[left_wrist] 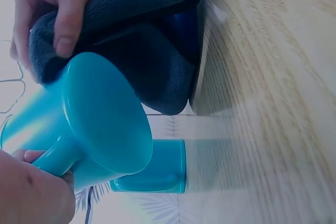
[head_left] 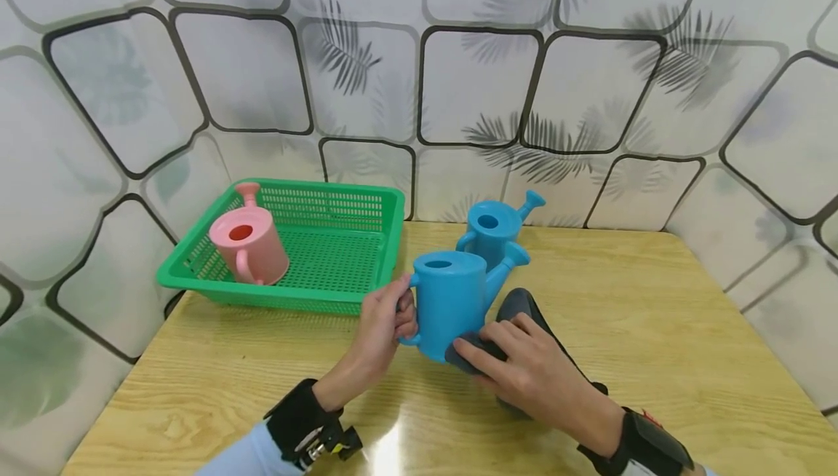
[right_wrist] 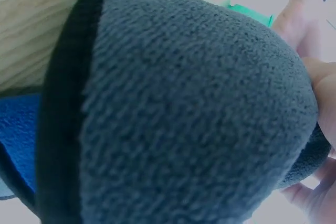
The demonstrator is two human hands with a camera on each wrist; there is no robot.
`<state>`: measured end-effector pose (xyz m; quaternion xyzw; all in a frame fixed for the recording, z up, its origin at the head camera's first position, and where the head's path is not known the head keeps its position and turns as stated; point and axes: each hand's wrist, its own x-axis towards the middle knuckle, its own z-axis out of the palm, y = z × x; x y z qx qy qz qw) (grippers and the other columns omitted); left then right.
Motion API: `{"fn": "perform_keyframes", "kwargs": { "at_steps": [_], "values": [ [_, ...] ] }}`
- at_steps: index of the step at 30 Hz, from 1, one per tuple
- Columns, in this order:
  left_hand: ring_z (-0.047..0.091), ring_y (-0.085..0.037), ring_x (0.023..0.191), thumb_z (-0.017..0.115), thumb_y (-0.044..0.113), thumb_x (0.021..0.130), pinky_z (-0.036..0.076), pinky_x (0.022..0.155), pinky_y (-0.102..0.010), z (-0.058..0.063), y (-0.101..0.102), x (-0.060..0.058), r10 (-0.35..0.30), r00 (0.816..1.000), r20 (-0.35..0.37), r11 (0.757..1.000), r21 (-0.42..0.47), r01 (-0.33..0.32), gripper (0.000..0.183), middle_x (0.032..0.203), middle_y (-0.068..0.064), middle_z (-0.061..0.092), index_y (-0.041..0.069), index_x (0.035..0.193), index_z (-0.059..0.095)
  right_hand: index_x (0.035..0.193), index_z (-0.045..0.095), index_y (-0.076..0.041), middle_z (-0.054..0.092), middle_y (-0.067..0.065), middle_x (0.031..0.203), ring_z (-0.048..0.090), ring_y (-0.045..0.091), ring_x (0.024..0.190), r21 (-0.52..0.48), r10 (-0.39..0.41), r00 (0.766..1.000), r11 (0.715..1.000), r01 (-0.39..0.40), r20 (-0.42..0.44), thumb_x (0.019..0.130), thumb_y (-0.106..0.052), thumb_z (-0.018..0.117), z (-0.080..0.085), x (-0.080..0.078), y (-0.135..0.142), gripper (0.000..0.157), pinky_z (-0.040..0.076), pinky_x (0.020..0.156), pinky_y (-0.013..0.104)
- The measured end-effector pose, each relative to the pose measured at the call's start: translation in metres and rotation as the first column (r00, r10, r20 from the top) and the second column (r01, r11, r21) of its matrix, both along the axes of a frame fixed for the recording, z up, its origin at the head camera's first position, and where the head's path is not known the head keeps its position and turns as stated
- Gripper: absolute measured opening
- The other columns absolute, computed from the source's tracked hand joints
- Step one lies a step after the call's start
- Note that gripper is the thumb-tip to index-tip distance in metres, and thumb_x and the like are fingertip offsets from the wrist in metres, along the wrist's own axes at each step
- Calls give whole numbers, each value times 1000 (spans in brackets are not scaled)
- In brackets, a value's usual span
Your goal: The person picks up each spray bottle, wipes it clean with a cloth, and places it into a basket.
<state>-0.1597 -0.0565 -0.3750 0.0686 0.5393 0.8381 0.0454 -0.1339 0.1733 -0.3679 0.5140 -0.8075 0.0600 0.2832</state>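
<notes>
A wall covering (head_left: 366, 90), printed with dark-outlined panels and feathery leaves, is seen behind a pale wood-grained table (head_left: 655, 330). Near the frame's centre, a smooth, plastic-looking blue watering can (head_left: 448, 308) is held clear of the table, its loop handle gripped by the left hand (head_left: 380, 319), apparently so that the rounded body is left exposed to the grey cloth (head_left: 517, 306), which is pinched by the right hand (head_left: 524, 367) against the lower side. The cloth is nubby, dark-edged and folded. Just behind, a second blue can (head_left: 491, 232) is stood upright; at mid-left, a pink can (head_left: 258, 250) is contained by a green lattice basket (head_left: 314, 300), perhaps for separation
</notes>
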Motion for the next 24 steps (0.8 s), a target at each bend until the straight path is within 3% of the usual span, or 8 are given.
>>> {"fn": "perform_keyframes", "kwargs": {
  "at_steps": [4, 11, 24],
  "values": [
    [27, -8, 42, 44, 25, 103, 27, 45, -21, -4, 0, 0, -38, 999, -23, 999, -20, 38, 45, 49, 8, 28, 9, 62, 35, 120, 68, -12, 64, 9, 90, 57, 21, 79, -36, -24, 1000, 999, 23, -15, 85, -40, 72, 2, -1, 0, 45, 53, 60, 38],
    [25, -6, 42, 46, 24, 103, 24, 44, -22, -8, 1, 1, -88, 995, -36, 993, -79, 85, 48, 49, 8, 26, 10, 58, 33, 120, 69, -9, 64, 13, 89, 58, 24, 79, -129, -73, 995, 990, 63, -75, 80, -33, 78, 7, -3, -1, 47, 53, 61, 42],
    [25, -6, 39, 44, 21, 103, 24, 44, -22, -13, 0, 3, -113, 991, -75, 985, -137, 102, 52, 46, 10, 26, 14, 54, 31, 121, 68, -6, 65, 18, 90, 59, 27, 79, -230, -161, 987, 962, 150, -29, 75, -29, 82, 14, -4, -1, 53, 55, 58, 45]
  ]
}}
